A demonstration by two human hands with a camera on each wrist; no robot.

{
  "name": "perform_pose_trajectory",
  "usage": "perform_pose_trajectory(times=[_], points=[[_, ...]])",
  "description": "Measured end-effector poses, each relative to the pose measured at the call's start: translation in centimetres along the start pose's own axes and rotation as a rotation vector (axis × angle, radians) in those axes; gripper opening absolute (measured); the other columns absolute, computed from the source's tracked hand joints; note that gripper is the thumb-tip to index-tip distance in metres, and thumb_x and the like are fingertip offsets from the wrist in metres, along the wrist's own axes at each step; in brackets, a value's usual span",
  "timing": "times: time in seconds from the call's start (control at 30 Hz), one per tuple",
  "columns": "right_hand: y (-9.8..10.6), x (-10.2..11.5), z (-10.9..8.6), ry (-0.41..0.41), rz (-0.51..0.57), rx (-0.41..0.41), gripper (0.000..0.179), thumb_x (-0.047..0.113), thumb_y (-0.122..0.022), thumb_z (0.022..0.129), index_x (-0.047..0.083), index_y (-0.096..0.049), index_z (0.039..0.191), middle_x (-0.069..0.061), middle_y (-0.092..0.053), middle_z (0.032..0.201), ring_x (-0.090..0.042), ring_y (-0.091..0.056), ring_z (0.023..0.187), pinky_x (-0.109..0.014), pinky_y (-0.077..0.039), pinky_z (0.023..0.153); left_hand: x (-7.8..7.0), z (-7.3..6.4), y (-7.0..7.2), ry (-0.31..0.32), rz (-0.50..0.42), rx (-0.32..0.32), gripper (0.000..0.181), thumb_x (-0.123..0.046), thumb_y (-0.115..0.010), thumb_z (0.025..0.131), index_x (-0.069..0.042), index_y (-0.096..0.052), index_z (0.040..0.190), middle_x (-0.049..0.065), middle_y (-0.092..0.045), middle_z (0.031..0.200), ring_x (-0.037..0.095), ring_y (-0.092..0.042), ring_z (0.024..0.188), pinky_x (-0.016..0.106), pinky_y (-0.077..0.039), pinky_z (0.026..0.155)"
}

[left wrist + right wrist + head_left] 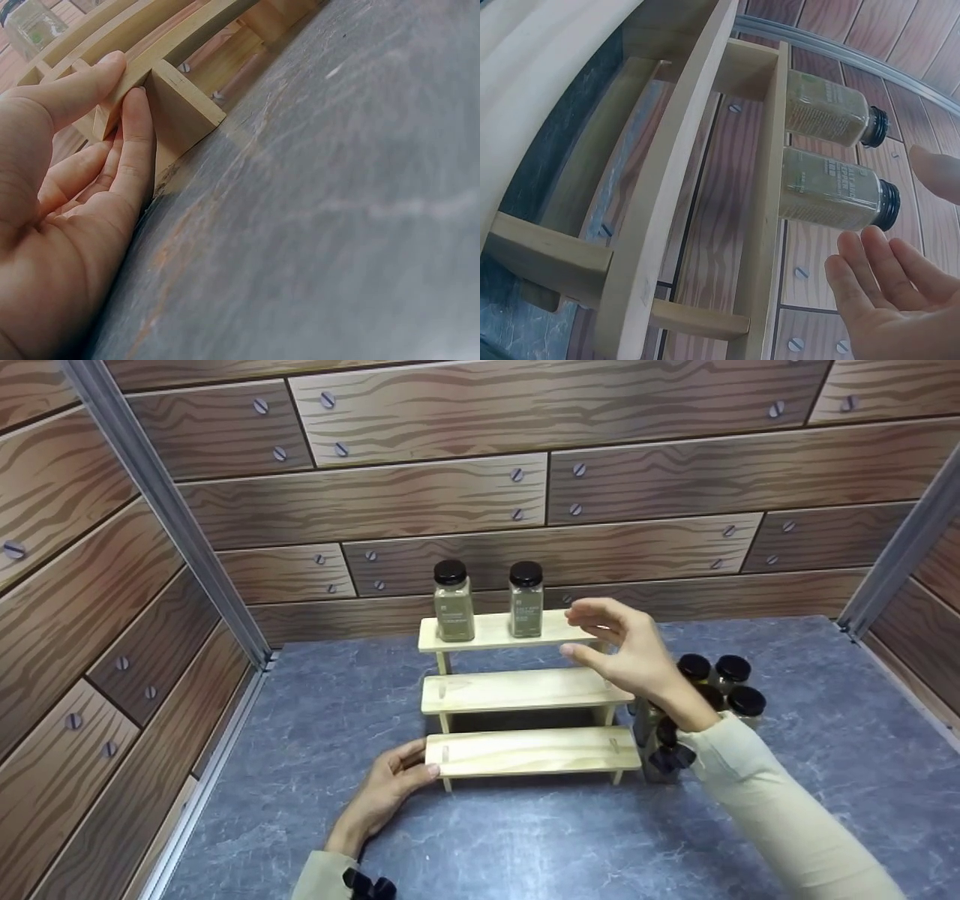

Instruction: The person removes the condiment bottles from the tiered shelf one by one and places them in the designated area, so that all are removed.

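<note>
A three-tier wooden shelf [529, 690] stands on the table. Two spice jars with black lids are on its top tier: a left jar [454, 604] and a middle jar [526, 601]. My left hand [386, 787] pinches the left end of the lowest tier between thumb and fingers; the left wrist view shows the thumb above the board and a finger beneath. My right hand [622, 649] hovers by the right end of the top tier. Its fingers are spread apart from the thumb with nothing between them, and the right wrist view shows it clear of both jars.
Several more black-lidded jars [746, 702] stand grouped on the table right of the shelf, partly hidden by my right wrist. A wood-patterned back wall [450, 495] rises behind the shelf. A metal corner post [172, 517] stands at left.
</note>
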State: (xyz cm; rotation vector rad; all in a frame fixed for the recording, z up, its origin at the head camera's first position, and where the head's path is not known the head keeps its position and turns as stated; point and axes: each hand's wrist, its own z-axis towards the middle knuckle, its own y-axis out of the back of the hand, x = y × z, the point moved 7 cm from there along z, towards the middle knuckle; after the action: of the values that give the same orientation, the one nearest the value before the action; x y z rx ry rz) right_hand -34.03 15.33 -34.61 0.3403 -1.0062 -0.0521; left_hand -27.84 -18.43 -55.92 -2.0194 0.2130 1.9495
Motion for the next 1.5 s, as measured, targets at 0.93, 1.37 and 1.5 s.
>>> perform_pose_trajectory(times=[0.93, 1.37, 1.5], points=[[-2.2, -1.8, 4.3, -0.101, -0.039, -0.025, 0.065, 0.003, -0.089, 0.084, -0.009, -0.058, 0.14, -0.025, -0.068, 0.134, -0.041, -0.067, 0.125, -0.042, -0.055, 0.114, 0.3, -0.2, -0.2, -0.001, -0.017, 0.02, 0.072, -0.005, -0.07, 0.102, 0.018, -0.032, 0.158, 0.035, -0.051, 0.153, 0.021, -0.067, 0.125, 0.032, -0.058, 0.109], [-3.2, -1.7, 6.4, -0.134, -0.016, -0.05, 0.06, 0.004, -0.088, 0.085, -0.006, -0.061, 0.138, -0.022, -0.07, 0.129, -0.034, -0.069, 0.118, -0.041, -0.057, 0.111, 0.2, -0.2, 0.0, -0.003, -0.014, -0.007, 0.071, -0.003, -0.07, 0.1, 0.019, -0.032, 0.157, 0.037, -0.049, 0.153, 0.019, -0.068, 0.121, 0.031, -0.058, 0.108], [-3.3, -1.4, 6.8, -0.115, -0.01, -0.064, 0.056, 0.003, -0.087, 0.086, -0.006, -0.063, 0.135, -0.023, -0.071, 0.127, -0.034, -0.07, 0.117, -0.04, -0.058, 0.11, 0.1, -0.1, 0.1, -0.003, -0.023, -0.008, 0.071, -0.002, -0.07, 0.1, 0.019, -0.032, 0.157, 0.037, -0.049, 0.153, 0.02, -0.068, 0.121, 0.032, -0.058, 0.108]])
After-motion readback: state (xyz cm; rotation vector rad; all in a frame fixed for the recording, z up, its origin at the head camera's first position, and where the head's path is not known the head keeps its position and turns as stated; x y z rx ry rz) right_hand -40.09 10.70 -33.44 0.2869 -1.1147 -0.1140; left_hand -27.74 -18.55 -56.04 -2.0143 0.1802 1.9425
